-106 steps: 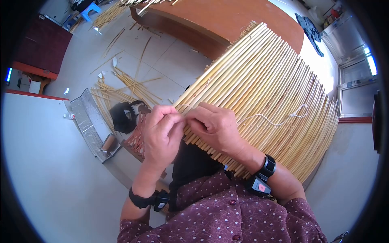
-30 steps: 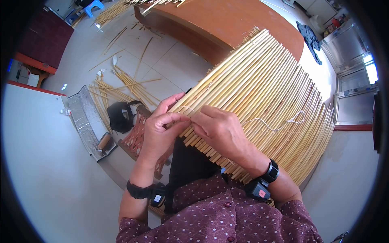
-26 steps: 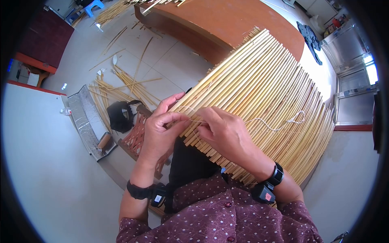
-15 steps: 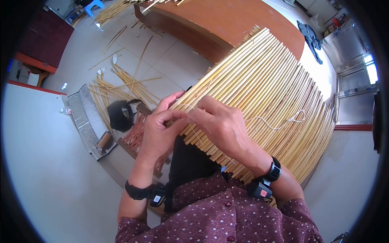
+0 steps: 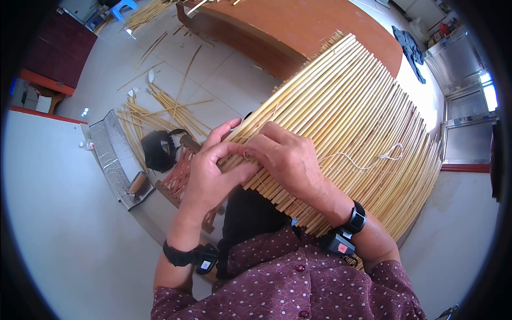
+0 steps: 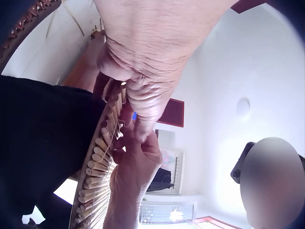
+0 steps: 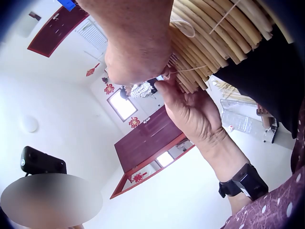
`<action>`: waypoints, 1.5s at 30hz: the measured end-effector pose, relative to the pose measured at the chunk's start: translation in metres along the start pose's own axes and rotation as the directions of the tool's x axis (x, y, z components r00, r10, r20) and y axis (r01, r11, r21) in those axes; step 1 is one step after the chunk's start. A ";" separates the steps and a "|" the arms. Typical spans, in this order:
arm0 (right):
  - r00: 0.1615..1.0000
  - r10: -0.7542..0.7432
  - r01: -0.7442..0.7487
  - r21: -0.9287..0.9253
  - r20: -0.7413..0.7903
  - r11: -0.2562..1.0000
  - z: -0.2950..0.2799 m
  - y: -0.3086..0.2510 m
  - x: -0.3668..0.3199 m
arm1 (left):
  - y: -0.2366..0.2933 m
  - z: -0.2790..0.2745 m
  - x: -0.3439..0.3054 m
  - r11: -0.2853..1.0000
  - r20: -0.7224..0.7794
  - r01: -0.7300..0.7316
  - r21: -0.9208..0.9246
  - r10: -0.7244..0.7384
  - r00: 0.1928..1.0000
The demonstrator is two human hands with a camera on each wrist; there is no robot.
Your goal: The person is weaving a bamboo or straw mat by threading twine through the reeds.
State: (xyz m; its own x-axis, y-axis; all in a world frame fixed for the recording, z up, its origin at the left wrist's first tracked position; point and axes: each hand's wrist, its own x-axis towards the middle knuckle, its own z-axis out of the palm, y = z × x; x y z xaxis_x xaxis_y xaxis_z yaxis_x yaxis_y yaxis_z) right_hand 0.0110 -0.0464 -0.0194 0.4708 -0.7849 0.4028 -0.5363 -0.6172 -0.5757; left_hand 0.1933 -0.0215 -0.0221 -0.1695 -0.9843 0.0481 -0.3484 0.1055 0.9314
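Note:
A mat of thin straw-coloured sticks, bound with white string, slants across the person's lap and up to the brown table. At its left edge the left hand grips the outer sticks, thumb and forefinger on top, other fingers going round the edge. Fingertip to fingertip with it, the right hand pinches the white string, whose loose tail lies rightward over the sticks. A small string loop shows between the hands. In the right wrist view the string runs across the stick ends beside the left thumb. The right fingertips are partly hidden.
The brown table supports the mat's far end. Loose sticks lie on the tiled floor at left, near a black bag-like item, a lattice-sided stool and a silvery sheet. A blue stool stands far back.
The right hand drew away from the left with the string stretched between them, then came back to the left fingertips. The left hand keeps its place at the mat's edge.

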 end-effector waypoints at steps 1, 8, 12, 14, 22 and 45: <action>1.000 0.000 0.000 0.000 0.000 1.000 0.000 0.000 0.000 | -0.002 0.003 0.000 0.999 -0.033 0.033 -0.008 -0.033 0.999; 0.998 -0.063 0.064 0.008 -0.015 0.998 -0.001 -0.001 0.001 | -0.002 0.009 0.000 0.998 -0.085 0.032 -0.062 -0.037 0.996; 0.976 -0.213 0.214 0.008 -0.052 0.977 0.005 -0.003 0.006 | 0.002 0.010 0.001 1.000 -0.096 0.014 -0.001 -0.014 0.995; 0.981 -0.175 0.179 0.033 -0.083 0.983 0.007 0.000 0.007 | 0.002 0.010 0.001 1.000 -0.105 0.001 0.019 0.001 0.994; 0.999 0.031 -0.030 0.105 -0.011 0.994 -0.008 0.000 -0.007 | 0.000 0.008 0.001 1.000 -0.068 -0.003 -0.006 0.003 0.998; 0.981 -0.185 0.182 -0.071 -0.054 0.981 0.009 0.007 -0.007 | -0.008 0.005 0.002 0.994 -0.041 0.036 -0.104 -0.040 0.998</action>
State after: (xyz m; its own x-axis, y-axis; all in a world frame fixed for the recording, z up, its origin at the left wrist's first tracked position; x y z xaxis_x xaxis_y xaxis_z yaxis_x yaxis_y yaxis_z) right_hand 0.0100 -0.0446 -0.0323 0.5233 -0.6586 0.5407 -0.4902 -0.7517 -0.4412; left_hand 0.1907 -0.0234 -0.0311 -0.1178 -0.9927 0.0250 -0.2565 0.0547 0.9650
